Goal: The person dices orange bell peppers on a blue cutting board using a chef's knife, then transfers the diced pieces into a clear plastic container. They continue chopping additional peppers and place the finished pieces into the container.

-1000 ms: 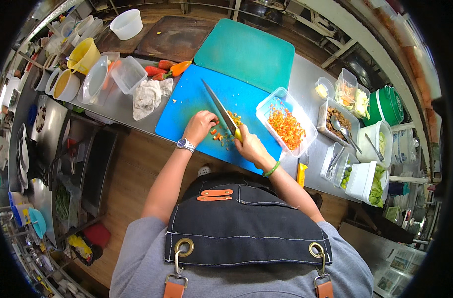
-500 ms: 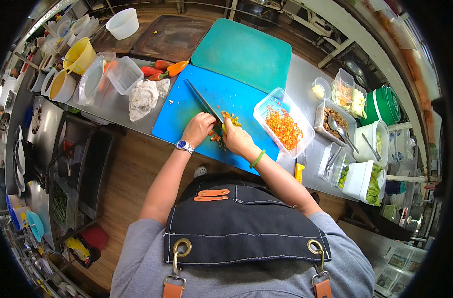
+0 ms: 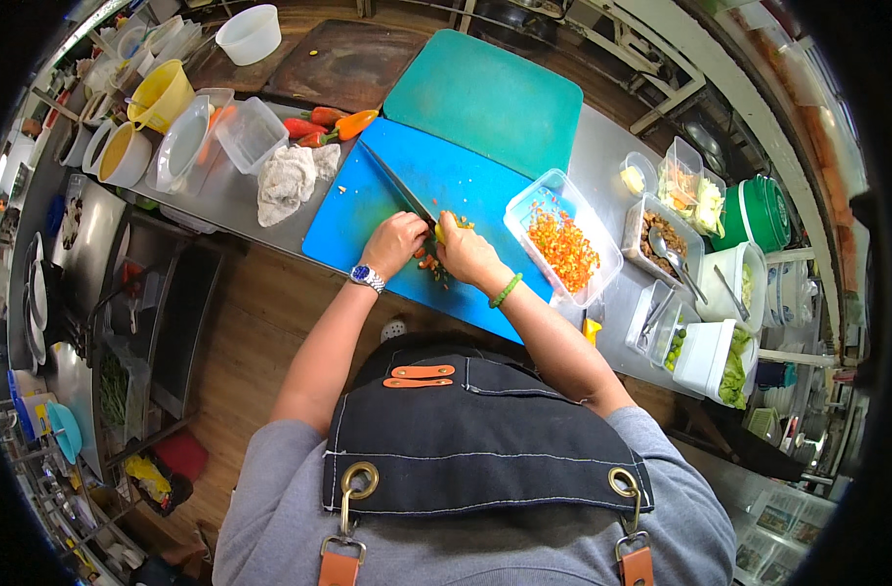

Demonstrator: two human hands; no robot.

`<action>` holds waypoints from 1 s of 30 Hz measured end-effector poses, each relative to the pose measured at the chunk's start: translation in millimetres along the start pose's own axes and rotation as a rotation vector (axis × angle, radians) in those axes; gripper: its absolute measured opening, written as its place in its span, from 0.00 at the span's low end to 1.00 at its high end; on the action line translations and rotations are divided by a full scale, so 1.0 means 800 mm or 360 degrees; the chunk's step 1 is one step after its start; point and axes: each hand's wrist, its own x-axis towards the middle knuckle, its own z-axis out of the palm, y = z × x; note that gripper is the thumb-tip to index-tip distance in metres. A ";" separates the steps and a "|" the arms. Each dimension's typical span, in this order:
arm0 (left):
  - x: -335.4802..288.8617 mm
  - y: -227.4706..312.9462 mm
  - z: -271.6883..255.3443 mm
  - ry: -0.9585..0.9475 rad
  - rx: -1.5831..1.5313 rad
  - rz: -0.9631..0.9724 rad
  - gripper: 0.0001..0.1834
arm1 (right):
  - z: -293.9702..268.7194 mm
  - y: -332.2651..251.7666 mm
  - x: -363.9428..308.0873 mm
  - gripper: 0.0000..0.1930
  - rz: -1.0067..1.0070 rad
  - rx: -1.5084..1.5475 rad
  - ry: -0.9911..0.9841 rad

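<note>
My right hand [image 3: 468, 258] is closed around the handle end of a long kitchen knife [image 3: 392, 178], whose blade points to the far left over the blue cutting board [image 3: 343, 230]. Close on the blade's left side, my left hand [image 3: 395, 241] has its fingers curled. What lies under those fingers is hidden. Yellow chopped pieces [image 3: 454, 223] show by the right fingers, and small orange-red bits [image 3: 429, 264] lie between the hands. To the right, a clear plastic container [image 3: 610, 256] holds diced orange-red pepper [image 3: 563, 249], its near-left side overlapping the board.
Whole peppers [image 3: 329, 125] and a crumpled white cloth [image 3: 288, 184] lie left of the board. A green cutting board [image 3: 485, 103] sits beyond it. At right stand a tub of brown food [image 3: 658, 234] with spoons, a green lidded bucket [image 3: 754, 210] and a yellow-handled tool [image 3: 591, 330].
My right hand and the knife have slid slightly toward the far left. Fewer of the yellow pieces show beside the right hand. The whole view has shifted a little.
</note>
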 end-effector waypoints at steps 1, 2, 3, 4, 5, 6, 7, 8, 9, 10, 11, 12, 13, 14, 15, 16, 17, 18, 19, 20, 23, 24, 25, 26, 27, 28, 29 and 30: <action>-0.001 -0.002 0.002 0.0001 0.0009 -0.0013 0.04 | -0.004 -0.001 0.003 0.22 -0.0016 0.0000 -0.0029; -0.002 -0.005 0.003 0.0003 0.0019 -0.0026 0.04 | -0.006 -0.003 0.001 0.21 -0.0023 0.0035 0.0008; -0.003 -0.007 0.004 0.0004 0.0028 -0.0038 0.04 | -0.009 -0.004 -0.002 0.20 -0.0022 0.0042 0.0013; -0.004 -0.006 0.003 0.0025 0.0020 -0.0053 0.04 | -0.012 -0.006 -0.008 0.20 -0.0023 0.0050 0.0011; -0.004 -0.004 0.002 0.0047 0.0012 -0.0068 0.04 | -0.016 -0.007 -0.014 0.20 -0.0025 0.0057 0.0009; -0.005 -0.003 0.001 0.0069 0.0005 -0.0085 0.03 | -0.019 -0.006 -0.023 0.18 -0.0047 0.0084 0.0010; -0.009 0.000 -0.001 0.0119 -0.0077 -0.0161 0.05 | -0.025 -0.003 -0.036 0.17 -0.0061 0.0107 0.0013; -0.017 0.005 -0.003 0.0164 -0.0156 -0.0240 0.06 | -0.027 0.001 -0.046 0.15 -0.0075 0.0134 0.0013; -0.025 0.009 -0.004 0.0210 -0.0235 -0.0320 0.07 | -0.028 0.006 -0.054 0.15 -0.0076 0.0137 0.0002; -0.031 0.020 -0.009 0.0165 -0.0241 -0.0315 0.08 | -0.027 0.010 -0.065 0.15 -0.0072 0.0140 -0.0012; -0.035 0.033 -0.017 0.0114 -0.0245 -0.0310 0.10 | -0.025 0.013 -0.073 0.15 -0.0067 0.0150 -0.0026; -0.039 0.041 -0.020 0.0063 -0.0249 -0.0305 0.11 | -0.023 0.013 -0.079 0.15 -0.0055 0.0125 -0.0054; -0.042 0.042 -0.017 0.0055 -0.0254 -0.0319 0.12 | -0.023 0.012 -0.084 0.15 -0.0050 0.0097 -0.0080; -0.046 0.042 -0.013 0.0046 -0.0258 -0.0332 0.13 | -0.022 0.011 -0.088 0.15 -0.0045 0.0068 -0.0105; -0.050 0.042 -0.008 0.0038 -0.0263 -0.0345 0.14 | -0.019 0.010 -0.091 0.15 -0.0052 0.0055 -0.0111; -0.050 0.042 -0.003 0.0081 -0.0260 -0.0368 0.12 | -0.017 0.008 -0.091 0.15 -0.0059 0.0037 -0.0112; -0.051 0.041 0.001 0.0099 -0.0246 -0.0373 0.11 | -0.015 0.006 -0.092 0.15 -0.0067 0.0019 -0.0112; -0.052 0.040 0.005 0.0117 -0.0232 -0.0377 0.10 | -0.015 0.004 -0.093 0.15 -0.0078 0.0005 -0.0075; -0.051 0.041 0.006 0.0136 -0.0219 -0.0383 0.09 | -0.015 0.002 -0.093 0.15 -0.0090 -0.0010 -0.0040; -0.051 0.042 0.007 0.0126 -0.0208 -0.0403 0.08 | -0.016 -0.001 -0.094 0.15 -0.0103 -0.0026 -0.0005; -0.050 0.046 0.009 0.0101 -0.0188 -0.0475 0.06 | -0.028 -0.012 -0.098 0.15 -0.0094 -0.0059 -0.0042; -0.050 0.046 0.009 0.0098 -0.0188 -0.0497 0.05 | -0.026 -0.013 -0.100 0.15 -0.0085 -0.0092 -0.0050; -0.048 0.048 0.007 0.0095 -0.0188 -0.0513 0.04 | -0.023 -0.014 -0.103 0.15 -0.0072 -0.0124 -0.0052; -0.047 0.050 0.006 0.0103 -0.0190 -0.0509 0.05 | -0.019 -0.014 -0.104 0.15 -0.0061 -0.0157 -0.0055; -0.047 0.052 0.004 0.0111 -0.0192 -0.0506 0.05 | -0.010 -0.011 -0.102 0.13 -0.0082 -0.0160 -0.0024; -0.047 0.055 0.002 0.0119 -0.0194 -0.0505 0.06 | 0.000 -0.009 -0.100 0.12 -0.0104 -0.0164 0.0005; -0.047 0.056 0.001 0.0098 -0.0237 -0.0497 0.06 | 0.008 -0.007 -0.098 0.11 -0.0126 -0.0167 0.0034; -0.046 0.055 -0.001 0.0077 -0.0280 -0.0490 0.06 | 0.014 -0.005 -0.091 0.11 -0.0147 -0.0145 0.0048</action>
